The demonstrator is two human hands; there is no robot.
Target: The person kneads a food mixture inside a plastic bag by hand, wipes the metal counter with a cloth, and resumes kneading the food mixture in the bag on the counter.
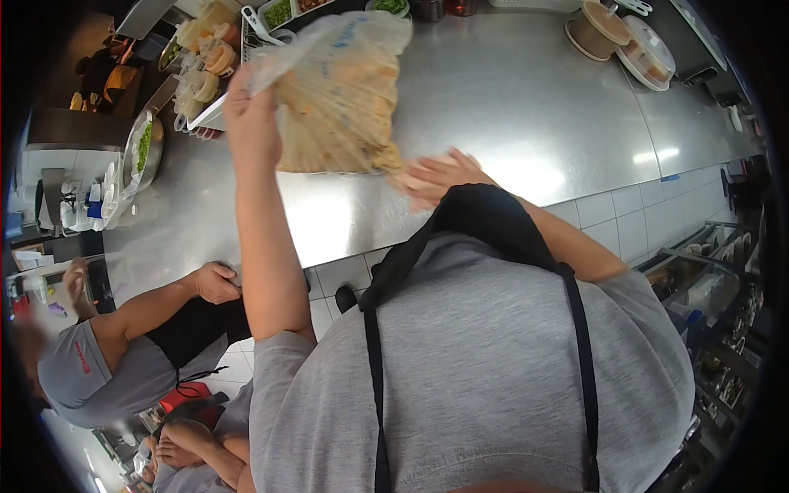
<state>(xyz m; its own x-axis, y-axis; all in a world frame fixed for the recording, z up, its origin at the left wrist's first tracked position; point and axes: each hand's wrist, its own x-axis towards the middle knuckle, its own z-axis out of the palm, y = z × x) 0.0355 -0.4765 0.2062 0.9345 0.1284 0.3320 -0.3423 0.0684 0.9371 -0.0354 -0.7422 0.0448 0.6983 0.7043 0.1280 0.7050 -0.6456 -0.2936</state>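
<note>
A clear plastic bag [341,99] with crumbly yellowish-brown contents hangs tilted over the steel counter [509,99]. My left hand [251,115] is closed on the bag's upper left edge. Near the bag's lower right corner is my right hand [440,177], blurred by motion, with some fingers apart. Whether it touches the bag there cannot be made out. Blue print shows on the upper part of the bag.
Sauce bottles [201,70] and a metal bowl of chopped greens [144,152] stand at the left. Lidded round containers [645,53] sit at the back right. Co-workers are at the left; one's hand [216,282] is by the counter edge.
</note>
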